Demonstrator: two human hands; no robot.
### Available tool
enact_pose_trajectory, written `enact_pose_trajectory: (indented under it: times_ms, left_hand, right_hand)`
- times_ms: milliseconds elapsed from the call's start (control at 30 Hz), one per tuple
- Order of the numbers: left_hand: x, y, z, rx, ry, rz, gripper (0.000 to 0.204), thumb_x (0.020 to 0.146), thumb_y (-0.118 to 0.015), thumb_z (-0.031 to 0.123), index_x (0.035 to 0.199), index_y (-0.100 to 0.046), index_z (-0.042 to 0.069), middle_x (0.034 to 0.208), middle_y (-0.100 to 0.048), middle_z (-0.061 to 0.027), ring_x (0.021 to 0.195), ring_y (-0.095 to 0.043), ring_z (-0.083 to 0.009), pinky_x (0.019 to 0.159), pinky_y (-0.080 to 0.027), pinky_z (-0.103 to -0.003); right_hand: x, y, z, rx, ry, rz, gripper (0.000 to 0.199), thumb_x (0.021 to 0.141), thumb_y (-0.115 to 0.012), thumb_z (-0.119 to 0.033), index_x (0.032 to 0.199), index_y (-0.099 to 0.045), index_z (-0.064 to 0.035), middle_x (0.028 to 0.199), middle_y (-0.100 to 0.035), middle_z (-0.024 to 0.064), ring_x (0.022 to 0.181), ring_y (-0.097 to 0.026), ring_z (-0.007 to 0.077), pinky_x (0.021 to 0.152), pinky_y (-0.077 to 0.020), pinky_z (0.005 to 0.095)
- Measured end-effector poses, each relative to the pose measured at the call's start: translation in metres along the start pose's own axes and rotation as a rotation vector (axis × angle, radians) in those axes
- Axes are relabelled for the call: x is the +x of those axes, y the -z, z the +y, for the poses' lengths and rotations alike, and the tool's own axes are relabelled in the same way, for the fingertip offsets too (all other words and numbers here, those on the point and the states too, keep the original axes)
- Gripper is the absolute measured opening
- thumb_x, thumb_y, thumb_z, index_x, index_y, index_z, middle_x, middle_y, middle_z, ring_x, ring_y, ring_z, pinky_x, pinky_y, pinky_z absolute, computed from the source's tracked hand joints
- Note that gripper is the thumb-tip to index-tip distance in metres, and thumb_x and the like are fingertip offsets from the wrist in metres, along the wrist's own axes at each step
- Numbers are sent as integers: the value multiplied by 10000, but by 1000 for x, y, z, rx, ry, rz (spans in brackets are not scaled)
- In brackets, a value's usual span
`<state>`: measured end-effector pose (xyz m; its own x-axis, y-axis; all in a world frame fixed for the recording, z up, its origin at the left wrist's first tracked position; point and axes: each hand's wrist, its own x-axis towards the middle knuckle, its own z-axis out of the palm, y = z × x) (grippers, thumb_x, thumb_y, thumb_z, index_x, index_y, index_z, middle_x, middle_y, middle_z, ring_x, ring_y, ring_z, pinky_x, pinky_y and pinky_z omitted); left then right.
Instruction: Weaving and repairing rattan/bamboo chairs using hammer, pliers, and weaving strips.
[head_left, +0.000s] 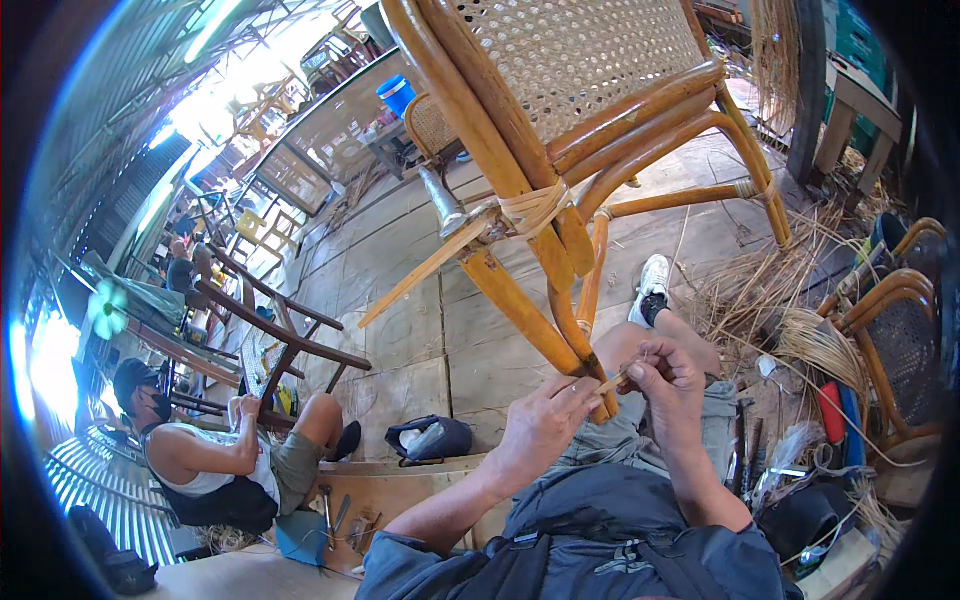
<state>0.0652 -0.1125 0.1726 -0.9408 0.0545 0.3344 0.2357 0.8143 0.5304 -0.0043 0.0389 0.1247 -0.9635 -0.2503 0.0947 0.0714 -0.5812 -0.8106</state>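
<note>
A rattan chair (520, 270) with a woven cane panel (585, 60) is tipped over in front of me, its leg ends reaching my lap. My left hand (548, 418) is closed at the lower end of a leg, fingers pinching a short, pale cane strip (612, 384). The other end of that strip is between the thumb and fingers of my right hand (668, 385). Higher up, a cane binding (535, 208) wraps a joint, and a long flat strip (420, 275) sticks out from it to the left. Beside the joint is a silver metal piece (440, 203).
A person (215, 450) sits at left by a dark wooden chair frame (285, 330). A hammer (327, 515) lies on a board, a dark bag (430, 440) nearby. At right are loose cane strands (740, 290), another rattan chair (890, 340) and red and blue objects (832, 412).
</note>
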Motion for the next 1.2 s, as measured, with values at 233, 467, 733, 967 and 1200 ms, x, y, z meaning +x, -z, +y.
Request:
enact_pose_trajectory:
  times_ms: [233, 467, 733, 967, 1200]
  left_hand:
    - [20, 59, 20, 140, -188, 142, 183, 784, -632, 74, 965, -609, 77, 927, -586, -68, 813, -603, -262, 656, -511, -346]
    - [53, 149, 9, 701, -130, 686, 189, 791, -610, 75, 971, -555, 88, 897, -570, -97, 818, -572, -279, 617, -468, -384]
    - [80, 142, -49, 571, 86, 687, 133, 876, -557, 168, 893, -463, 75, 675, -580, -121, 580, -580, -350, 520, -458, -427]
    - [106, 134, -83, 391, -36, 782, 135, 888, -548, 180, 896, -457, 81, 684, -596, -123, 603, -601, -337, 517, -466, -422]
    - [120, 128, -96, 309, -93, 760, 137, 902, -531, 204, 904, -464, 84, 656, -585, -141, 600, -602, -341, 518, -471, -428]
  right_hand:
    - [20, -31, -30, 122, 181, -5, 188, 878, -565, -71, 1048, -528, 0, 855, -602, 68, 784, -590, 128, 713, -485, 244]
    - [38, -28, -21, -228, 245, -127, 144, 908, -533, -88, 1013, -539, 10, 840, -587, 53, 745, -553, 112, 690, -451, 240]
    - [30, -37, 0, -318, 88, -182, 100, 901, -561, -98, 949, -562, -9, 785, -582, 27, 684, -560, 98, 632, -465, 230]
    - [31, -38, 15, -428, 59, -136, 72, 897, -559, -87, 899, -557, -14, 730, -573, 32, 644, -544, 99, 587, -441, 217]
    - [32, -40, 18, -540, 65, -114, 60, 909, -530, -58, 895, -558, -7, 744, -567, 15, 654, -523, 82, 599, -434, 205]
